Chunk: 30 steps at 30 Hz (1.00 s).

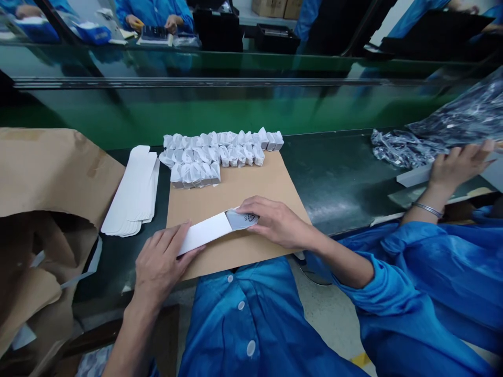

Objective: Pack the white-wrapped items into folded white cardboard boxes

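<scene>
My left hand [163, 256] is closed round one end of a long, narrow white box [206, 233]. At the box's other end, the fingers of my right hand [273, 220] grip a light grey wrapped packet [240, 220] with small dark printed marks. The packet meets the box's end; how far it reaches inside is hidden. Both are held tilted above a brown cardboard sheet [251, 180]. On the sheet's far part stand rows of small white-wrapped pieces [212, 149]. Flat white box blanks [131, 193] lie stacked to the left.
An open brown carton [51, 157] stands at the left. Clear plastic bags [408, 146] lie on the dark green bench [330, 178] at the right. Close by on my right, a co-worker's hand [456, 167] is over a white box. Other people work beyond the green barrier [236, 110].
</scene>
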Available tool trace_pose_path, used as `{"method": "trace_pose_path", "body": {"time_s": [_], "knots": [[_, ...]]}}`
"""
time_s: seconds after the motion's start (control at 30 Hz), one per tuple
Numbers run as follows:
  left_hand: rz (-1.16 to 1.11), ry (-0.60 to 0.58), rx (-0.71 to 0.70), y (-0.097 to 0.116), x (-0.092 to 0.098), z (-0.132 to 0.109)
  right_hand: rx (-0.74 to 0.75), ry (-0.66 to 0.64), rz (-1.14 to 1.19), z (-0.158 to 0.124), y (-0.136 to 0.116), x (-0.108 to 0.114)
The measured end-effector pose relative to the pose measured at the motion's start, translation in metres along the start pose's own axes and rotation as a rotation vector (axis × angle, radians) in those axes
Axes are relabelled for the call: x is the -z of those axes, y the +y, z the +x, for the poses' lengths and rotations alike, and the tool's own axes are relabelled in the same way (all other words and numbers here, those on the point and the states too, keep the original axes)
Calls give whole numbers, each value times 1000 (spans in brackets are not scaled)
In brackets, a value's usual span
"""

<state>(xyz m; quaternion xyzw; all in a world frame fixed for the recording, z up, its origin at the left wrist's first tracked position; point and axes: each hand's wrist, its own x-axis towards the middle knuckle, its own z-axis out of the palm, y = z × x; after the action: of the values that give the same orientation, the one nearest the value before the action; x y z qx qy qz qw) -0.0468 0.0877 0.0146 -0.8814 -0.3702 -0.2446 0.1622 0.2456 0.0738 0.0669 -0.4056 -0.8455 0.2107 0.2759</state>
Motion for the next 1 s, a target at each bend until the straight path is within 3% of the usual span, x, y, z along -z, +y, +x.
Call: {"method": "trace_pose_path", "body": {"time_s": [0.1,0.27,0.47,0.6,0.73,0.83,0.9,1.0], "knots": [[-54,37,-12,5,1,1,23,-35,65,4,0,6],[-2,123,65,13,8,8,-139,228,-17,6,-20,-2],[78,146,59,19,10,11,-416,137,636,9,-25,0],[87,141,58,22,10,12,-487,236,697,9,-21,2],[91,162,102,25,10,12,-421,118,763,5,-19,5],[74,154,82,29,9,11,-482,107,824,1,-19,8],[62,161,96,33,7,10,-474,102,784,-1,-19,10],[46,157,109,39,6,9,-456,-18,738,-3,-19,14]]}}
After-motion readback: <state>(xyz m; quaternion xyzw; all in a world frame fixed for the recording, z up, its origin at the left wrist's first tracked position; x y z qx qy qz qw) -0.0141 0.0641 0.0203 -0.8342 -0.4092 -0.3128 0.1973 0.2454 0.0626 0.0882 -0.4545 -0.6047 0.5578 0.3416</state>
